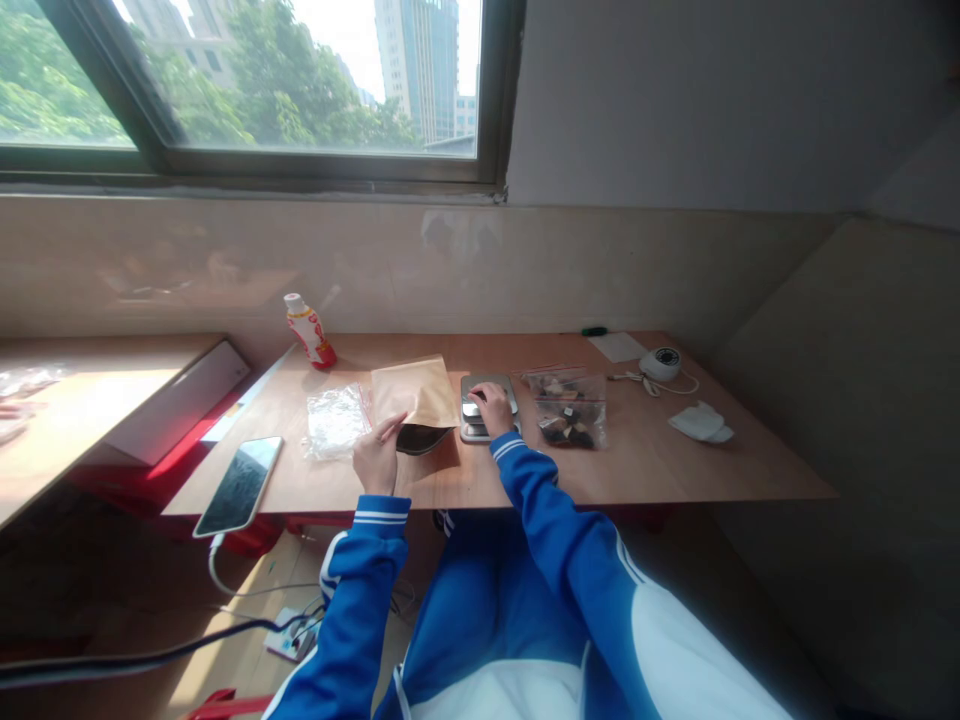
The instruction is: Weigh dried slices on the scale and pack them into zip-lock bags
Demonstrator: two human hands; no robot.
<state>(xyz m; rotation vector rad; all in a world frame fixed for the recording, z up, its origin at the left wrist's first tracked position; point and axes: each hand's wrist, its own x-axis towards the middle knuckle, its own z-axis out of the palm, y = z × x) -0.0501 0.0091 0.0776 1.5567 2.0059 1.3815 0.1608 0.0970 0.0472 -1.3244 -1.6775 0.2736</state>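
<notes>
A brown paper pouch lies on the wooden table, its dark mouth facing me. My left hand pinches the pouch's open edge near that mouth. My right hand rests on a small silver kitchen scale, fingers curled down onto its platform; whether anything is under them I cannot make out. Just right of the scale lies a clear zip bag with dark and pale pieces inside. Left of the pouch sits an empty-looking clear zip bag.
A small bottle with a red label stands at the back. A phone on a cable lies at the front left. A white round device, a white cloth and a paper sheet lie at the right. A white box leans left.
</notes>
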